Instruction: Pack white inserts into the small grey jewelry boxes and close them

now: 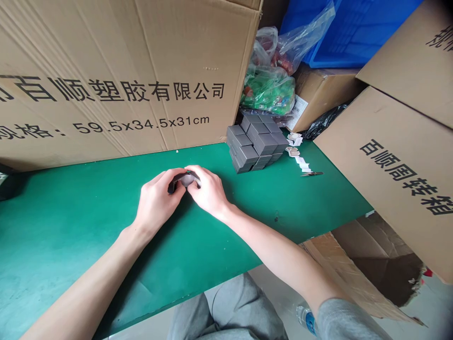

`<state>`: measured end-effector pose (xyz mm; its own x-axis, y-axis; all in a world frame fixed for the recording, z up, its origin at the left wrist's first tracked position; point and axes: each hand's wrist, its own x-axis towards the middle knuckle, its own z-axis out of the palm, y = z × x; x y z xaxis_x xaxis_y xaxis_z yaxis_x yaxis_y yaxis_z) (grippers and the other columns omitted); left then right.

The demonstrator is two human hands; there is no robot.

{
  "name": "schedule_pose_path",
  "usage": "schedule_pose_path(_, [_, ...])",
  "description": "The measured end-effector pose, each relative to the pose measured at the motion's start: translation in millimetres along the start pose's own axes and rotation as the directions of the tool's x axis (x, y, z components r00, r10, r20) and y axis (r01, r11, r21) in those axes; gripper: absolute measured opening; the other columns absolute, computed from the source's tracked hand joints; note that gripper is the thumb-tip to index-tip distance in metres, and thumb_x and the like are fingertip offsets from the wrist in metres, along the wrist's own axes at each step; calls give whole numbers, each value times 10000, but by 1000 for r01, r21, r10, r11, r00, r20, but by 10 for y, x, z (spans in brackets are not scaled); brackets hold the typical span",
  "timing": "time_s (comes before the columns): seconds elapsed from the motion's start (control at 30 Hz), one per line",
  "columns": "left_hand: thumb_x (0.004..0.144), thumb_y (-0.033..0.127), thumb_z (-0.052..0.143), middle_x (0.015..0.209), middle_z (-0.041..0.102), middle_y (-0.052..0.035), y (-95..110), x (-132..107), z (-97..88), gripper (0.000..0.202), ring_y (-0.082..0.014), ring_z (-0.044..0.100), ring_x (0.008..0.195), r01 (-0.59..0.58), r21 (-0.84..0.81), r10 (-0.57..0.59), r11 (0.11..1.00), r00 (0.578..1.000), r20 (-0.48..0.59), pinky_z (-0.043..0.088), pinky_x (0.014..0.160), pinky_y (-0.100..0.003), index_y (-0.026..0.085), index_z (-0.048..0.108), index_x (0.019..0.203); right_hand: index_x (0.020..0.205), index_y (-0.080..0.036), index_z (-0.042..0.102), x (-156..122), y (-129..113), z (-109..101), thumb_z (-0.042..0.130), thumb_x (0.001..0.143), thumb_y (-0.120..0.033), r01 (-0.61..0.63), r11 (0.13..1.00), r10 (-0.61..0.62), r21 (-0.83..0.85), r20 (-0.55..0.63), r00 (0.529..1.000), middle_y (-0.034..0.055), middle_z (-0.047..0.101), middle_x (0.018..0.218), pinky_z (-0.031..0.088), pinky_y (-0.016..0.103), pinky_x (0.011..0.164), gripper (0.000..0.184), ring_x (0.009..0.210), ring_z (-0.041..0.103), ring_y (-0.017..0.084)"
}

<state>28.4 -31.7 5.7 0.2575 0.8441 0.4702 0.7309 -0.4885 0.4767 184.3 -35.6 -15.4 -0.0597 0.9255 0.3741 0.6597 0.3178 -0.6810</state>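
The left hand [157, 203] and right hand [208, 191] pinch a small dark grey piece [186, 179] — a slack grip could drop it onto the green worktop [71, 245].

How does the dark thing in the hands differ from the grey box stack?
The dark object is single, the grey boxes many and stacked. The object is held between the left hand and right hand; the boxes sit untouched on the green mat. The object looks rounded, the boxes square-edged. Both are dark grey.

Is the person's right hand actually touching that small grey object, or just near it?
Touching: the head view shows the right hand with its fingertips pressed against the small grey object.
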Motion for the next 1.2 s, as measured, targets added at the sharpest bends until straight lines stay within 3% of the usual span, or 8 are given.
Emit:
schedule_pose_path(0.2, [897,229,548,997,793,-47,-16,-8,11,303,-170,707,764,-3,3,3,1000,1000,6,516,717,-250,205,724,1142,1233,-259,615,13,7,-2,517,851,-81,-1,1000,1,11,-3,1000,14,717,1239,575,322,983,433,1120,693,197])
schedule_pose_path(0.47, [934,265,513,868,796,-27,-29,-8,-8,319,-156,693,653,104,36,-105,994,994,29,491,653,-243,208,746,1145,1266,-234,600,5,-19,-26,446,964,-141,43,997,-42,-67,21,999,52,705,1292,558,351,1031,352,1195,678,206])
schedule_pose_path(0.7, [920,254,522,813,786,-13,-5,-8,-8,310,-144,683,630,103,65,-103,993,995,11,477,625,-226,219,768,1106,1244,-244,609,-9,-63,-70,438,950,-121,6,996,-4,-88,27,1000,23,734,1251,575,338,967,362,1126,714,212])
schedule_pose_path(0.9, [901,238,550,715,741,8,-17,-16,4,293,-105,571,505,75,44,-74,996,997,-17,424,560,-212,203,775,1086,1241,-245,613,-11,-67,-74,436,956,-132,-9,997,12,-81,31,999,14,748,1216,573,334,966,355,1105,726,215])
schedule_pose_path(1.2, [888,215,556,668,735,14,-3,-32,4,300,-110,601,496,96,54,-95,994,995,-19,433,560,-214,192,785,1082,1279,-241,595,-11,-45,-47,444,944,-132,13,994,-9,-105,41,999,37,717,1288,571,355,999,384,1159,700,223])
